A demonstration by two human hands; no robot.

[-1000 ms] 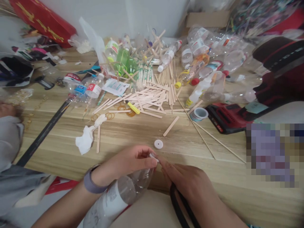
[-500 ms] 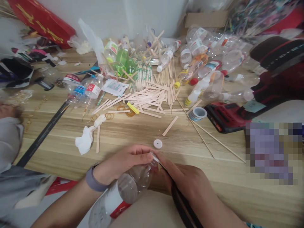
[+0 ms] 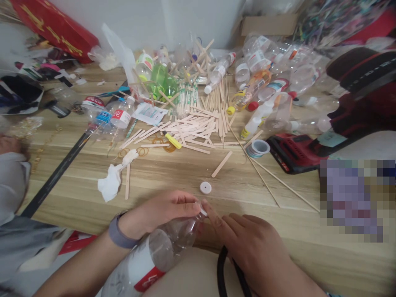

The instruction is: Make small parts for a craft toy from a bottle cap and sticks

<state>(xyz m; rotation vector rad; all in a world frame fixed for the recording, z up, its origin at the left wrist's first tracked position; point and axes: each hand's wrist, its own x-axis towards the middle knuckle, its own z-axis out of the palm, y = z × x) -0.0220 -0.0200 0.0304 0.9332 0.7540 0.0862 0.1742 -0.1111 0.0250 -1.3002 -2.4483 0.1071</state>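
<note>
At the near edge of a cluttered wooden table (image 3: 173, 173), our left hand (image 3: 162, 211) is wrapped about the neck of a clear plastic bottle (image 3: 161, 247), which slants low over our lap with its red-and-white label facing up. Our right hand (image 3: 255, 239) reaches in with a forefinger at the white piece (image 3: 203, 211) on the bottle's mouth, and holds a dark looped tool (image 3: 221, 272) beneath the palm; the tool's far end is hidden. Just beyond our fingers lies a white disc (image 3: 205, 187) with a hole in its middle, with loose wooden sticks (image 3: 198, 128) farther back. We judge the bottle light and seemingly empty, its thin walls smooth, apt to slip and quick to dent if squeezed. The narrow neck should be stiffer and make the surest hold, while the broad body would be best merely steadied, lightly, against the lap.
</note>
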